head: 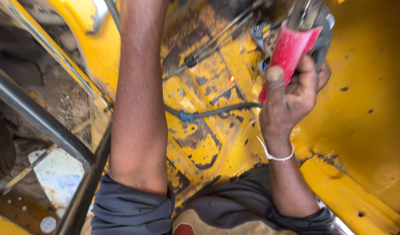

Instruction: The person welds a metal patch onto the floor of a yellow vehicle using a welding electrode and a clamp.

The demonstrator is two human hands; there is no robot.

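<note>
Red-handled pliers (291, 52) sit near the top right of the head view, gripped in the person's right hand (291, 98), whose fingers are curled tight about the handles with the thumb (276, 85) laid up along the red sleeve. That sleeve is a bright, slightly scuffed red plastic, widest at its upper end, where grey metal shows just above it at the frame's top edge; the tool's working end is cut off by the frame and cannot be made out. A thin white band (276, 154) circles the right wrist. The left forearm (139, 100) runs straight up the middle-left of the view and leaves the frame at the top, so the left hand is out of sight and its state cannot be told. Both sleeves (134, 209) are dark grey and pushed up. Beneath the arms lies a worn yellow metal floor (200, 139) with chipped paint and dark bare patches. A black cable (217, 111) with a blue knot (186, 116) crosses it between the two arms, and thin grey rods (217, 39) lie slanted above that. A dark tube frame (43, 122) crosses at the left, and beyond it, on the ground, rests a flat white sheet (56, 172) with a faint blue patch, its shape roughly square and its markings too blurred to tell.
</note>
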